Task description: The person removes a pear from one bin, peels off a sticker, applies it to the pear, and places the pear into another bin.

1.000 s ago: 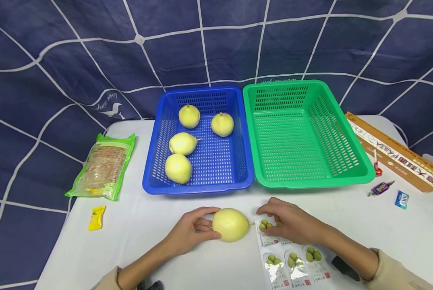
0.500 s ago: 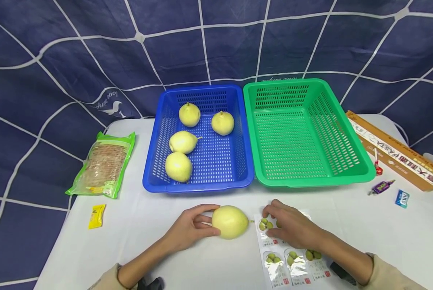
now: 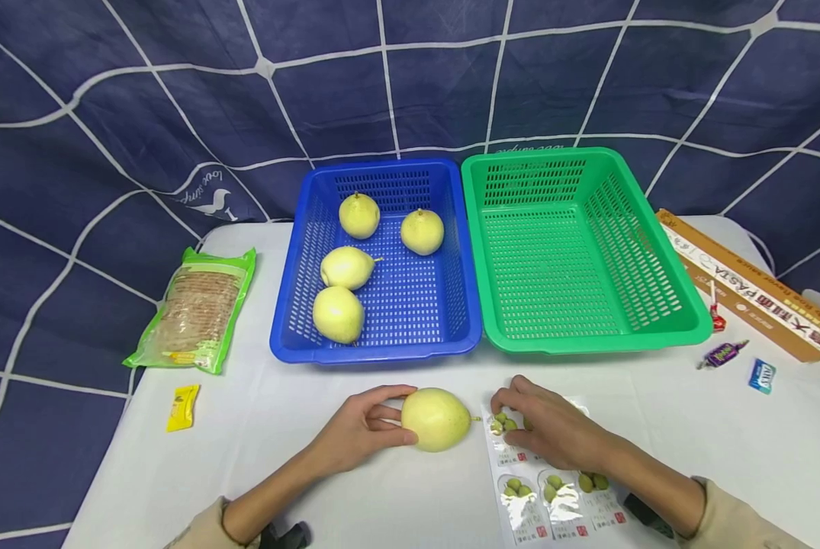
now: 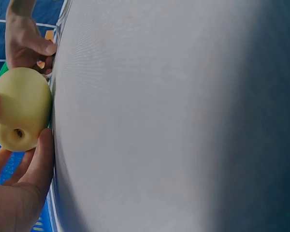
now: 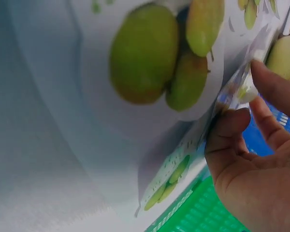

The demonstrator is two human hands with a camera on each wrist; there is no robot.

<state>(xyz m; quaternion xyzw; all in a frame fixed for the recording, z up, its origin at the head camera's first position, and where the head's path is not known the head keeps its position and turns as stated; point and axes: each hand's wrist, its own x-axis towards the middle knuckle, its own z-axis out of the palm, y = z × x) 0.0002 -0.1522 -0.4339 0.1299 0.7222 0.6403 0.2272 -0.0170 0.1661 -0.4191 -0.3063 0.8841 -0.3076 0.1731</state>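
The left hand (image 3: 361, 431) curled its fingers (image 3: 390, 393) round the fat end of the pear (image 3: 435, 419), toward the bench's (image 3: 382, 503) near edge, which was cut off; a loose hold could have let it roll. The right hand (image 3: 557, 427) hid part of the sticker sheet (image 3: 529, 499), nearer the bench's right edge — a hard tug could have ripped it — and I couldn't tell if its bent fingers pinched anything.

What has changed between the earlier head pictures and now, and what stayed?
The right hand has shifted slightly toward the person over the sticker sheet, covering more of the lower-right sticker. Nothing is visibly released. The left hand still grips a pear; the blue basket and green basket stay put.
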